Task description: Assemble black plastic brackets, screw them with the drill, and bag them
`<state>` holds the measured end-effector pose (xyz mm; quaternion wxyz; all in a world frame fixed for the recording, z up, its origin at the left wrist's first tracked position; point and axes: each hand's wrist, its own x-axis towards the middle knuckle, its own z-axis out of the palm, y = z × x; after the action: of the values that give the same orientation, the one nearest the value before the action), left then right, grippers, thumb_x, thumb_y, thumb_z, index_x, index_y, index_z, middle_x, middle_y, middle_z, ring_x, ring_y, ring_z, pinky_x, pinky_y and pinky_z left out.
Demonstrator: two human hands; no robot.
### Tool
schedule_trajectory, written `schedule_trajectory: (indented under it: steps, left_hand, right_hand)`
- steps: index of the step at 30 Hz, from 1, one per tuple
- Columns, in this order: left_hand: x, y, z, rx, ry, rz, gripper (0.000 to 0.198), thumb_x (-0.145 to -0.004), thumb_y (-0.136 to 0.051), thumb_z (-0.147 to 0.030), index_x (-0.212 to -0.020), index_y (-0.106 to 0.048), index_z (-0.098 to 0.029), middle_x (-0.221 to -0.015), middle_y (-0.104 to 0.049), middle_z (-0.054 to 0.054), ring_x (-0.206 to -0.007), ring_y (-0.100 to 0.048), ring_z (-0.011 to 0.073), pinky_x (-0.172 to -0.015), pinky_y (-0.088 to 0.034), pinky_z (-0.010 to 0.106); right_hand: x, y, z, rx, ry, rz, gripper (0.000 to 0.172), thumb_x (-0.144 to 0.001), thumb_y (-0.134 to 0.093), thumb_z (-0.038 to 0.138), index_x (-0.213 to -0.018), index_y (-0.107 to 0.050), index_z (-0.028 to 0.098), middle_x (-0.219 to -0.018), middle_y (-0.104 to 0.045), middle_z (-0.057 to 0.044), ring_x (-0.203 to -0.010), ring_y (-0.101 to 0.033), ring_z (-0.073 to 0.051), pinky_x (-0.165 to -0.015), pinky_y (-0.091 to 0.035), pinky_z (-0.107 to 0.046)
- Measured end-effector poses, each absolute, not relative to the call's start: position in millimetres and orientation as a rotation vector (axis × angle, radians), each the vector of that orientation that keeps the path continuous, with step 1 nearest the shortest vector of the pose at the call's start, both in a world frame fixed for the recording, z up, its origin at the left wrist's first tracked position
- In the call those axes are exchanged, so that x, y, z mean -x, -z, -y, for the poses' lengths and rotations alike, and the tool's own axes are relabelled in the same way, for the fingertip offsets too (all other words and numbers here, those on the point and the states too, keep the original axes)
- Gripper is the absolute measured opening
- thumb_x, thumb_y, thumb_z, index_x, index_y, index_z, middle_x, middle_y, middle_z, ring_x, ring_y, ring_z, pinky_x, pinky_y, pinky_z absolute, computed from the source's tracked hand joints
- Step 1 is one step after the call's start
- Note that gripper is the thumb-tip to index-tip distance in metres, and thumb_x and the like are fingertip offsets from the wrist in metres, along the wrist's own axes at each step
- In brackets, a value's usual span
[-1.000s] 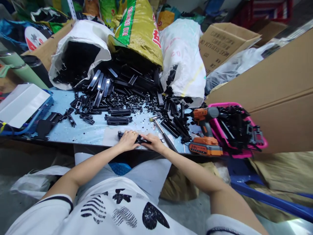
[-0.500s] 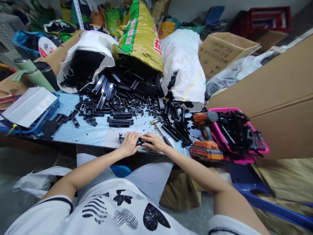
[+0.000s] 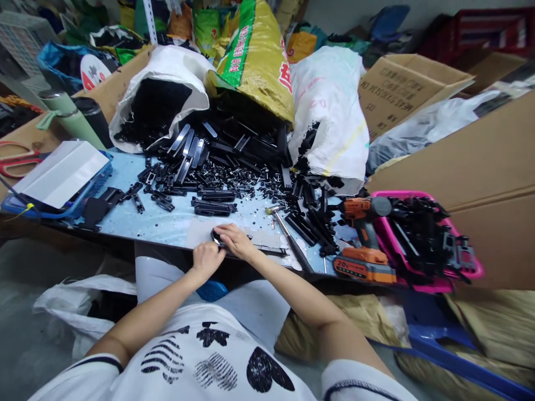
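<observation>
At the table's front edge, my left hand [image 3: 208, 259] is closed at the near end of a black part [image 3: 216, 236]. My right hand [image 3: 234, 240] has its fingers curled over the same part, just to the right of my left hand and a bit farther from me. A long dark strip [image 3: 270, 250] lies on the pale board to the right of my hands. Beyond them, black assemblies [image 3: 214, 208] rest in a short stack. A hammer [image 3: 292, 239] with a dark handle lies on the right, its head pointing away.
An orange drill [image 3: 363, 239] stands beside a pink basket [image 3: 476, 267] of black parts. Loose black pieces and small pins spread below three sacks, the middle one yellow [image 3: 261, 72]. A blue tray [image 3: 79, 209] and green bottle [image 3: 77, 125] are at left.
Both hands have shifted left along the part, my left hand drawing nearer to my body. The strip on the right, covered before, now shows. The camera view has turned slightly.
</observation>
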<state>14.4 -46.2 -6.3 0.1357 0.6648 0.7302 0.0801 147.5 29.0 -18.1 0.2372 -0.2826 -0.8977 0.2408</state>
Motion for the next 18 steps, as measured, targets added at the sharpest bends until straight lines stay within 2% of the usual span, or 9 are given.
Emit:
schedule_trajectory:
  steps: [4, 7, 10, 12, 14, 16, 18]
  left_hand:
    - [-11.4, 10.8, 47.3, -1.994, -0.279, -2.118, 0.034, -0.087, -0.046, -0.035, -0.081, -0.068, -0.011, -0.078, -0.068, 0.015, -0.078, -0.065, 0.0259, -0.066, -0.047, 0.033]
    - [-9.0, 11.9, 44.9, -2.103, -0.377, -2.033, 0.032, -0.088, -0.047, -0.035, -0.082, -0.068, -0.011, -0.076, -0.067, 0.014, -0.077, -0.064, 0.0253, -0.065, -0.047, 0.033]
    - [-0.1, 12.6, 32.0, -2.506, -0.587, -1.631, 0.03, -0.089, -0.047, -0.035, -0.094, -0.066, -0.013, -0.095, -0.067, 0.014, -0.096, -0.061, 0.0261, -0.077, -0.046, 0.034]
    - [2.5, 12.4, 16.6, -2.767, -0.629, -1.256, 0.035, -0.089, -0.05, -0.037, -0.112, -0.06, -0.013, -0.114, -0.062, 0.015, -0.11, -0.056, 0.0263, -0.088, -0.042, 0.036]
    - [-1.6, 10.6, -0.8, -2.877, -0.528, -1.058, 0.047, -0.088, -0.053, -0.04, -0.124, -0.052, -0.011, -0.118, -0.059, 0.017, -0.11, -0.055, 0.0258, -0.091, -0.041, 0.037]
    - [-9.4, 5.8, -15.0, -2.858, -0.361, -1.085, 0.048, -0.087, -0.053, -0.045, -0.117, -0.056, -0.007, -0.104, -0.064, 0.018, -0.099, -0.059, 0.0257, -0.083, -0.044, 0.036]
    - [-13.9, -3.1, -20.3, -2.811, -0.24, -1.163, 0.045, -0.088, -0.049, -0.048, -0.098, -0.064, -0.007, -0.087, -0.065, 0.016, -0.087, -0.061, 0.0254, -0.074, -0.046, 0.034]
  right_hand:
    - [-141.4, 13.5, -23.8, 0.921, -0.611, 2.496, 0.042, -0.098, -0.029, 0.033, -0.127, -0.055, 0.019, -0.123, -0.057, -0.01, -0.103, -0.051, -0.021, -0.096, -0.043, -0.04]
    - [-156.2, 4.0, -17.7, 0.897, -0.541, 2.53, 0.043, -0.098, -0.029, 0.035, -0.13, -0.052, 0.017, -0.134, -0.05, -0.011, -0.111, -0.049, -0.022, -0.099, -0.04, -0.038]
    - [-201.9, 0.1, -10.7, 0.984, -0.282, 2.493, 0.056, -0.089, -0.045, 0.051, -0.132, -0.047, 0.014, -0.14, -0.04, -0.016, -0.123, -0.041, -0.028, -0.101, -0.037, -0.042]
    - [-237.2, 5.6, -7.0, 1.207, -0.068, 2.423, 0.068, -0.077, -0.053, 0.065, -0.119, -0.055, 0.011, -0.126, -0.051, -0.021, -0.114, -0.048, -0.032, -0.092, -0.041, -0.045]
    - [-262.8, 15.3, -5.1, 1.376, 0.051, 2.429, 0.063, -0.072, -0.054, 0.072, -0.092, -0.062, 0.013, -0.094, -0.062, -0.017, -0.09, -0.058, -0.029, -0.076, -0.045, -0.038]
    - [-274.0, 21.8, -4.4, 1.43, 0.09, 2.483, 0.056, -0.075, -0.05, 0.072, -0.069, -0.058, 0.017, -0.067, -0.059, -0.009, -0.068, -0.057, -0.021, -0.063, -0.042, -0.03]
    - [-273.6, 17.6, -3.6, 1.397, 0.091, 2.516, 0.057, -0.08, -0.043, 0.07, -0.058, -0.053, 0.018, -0.057, -0.055, -0.006, -0.058, -0.053, -0.017, -0.055, -0.037, -0.026]
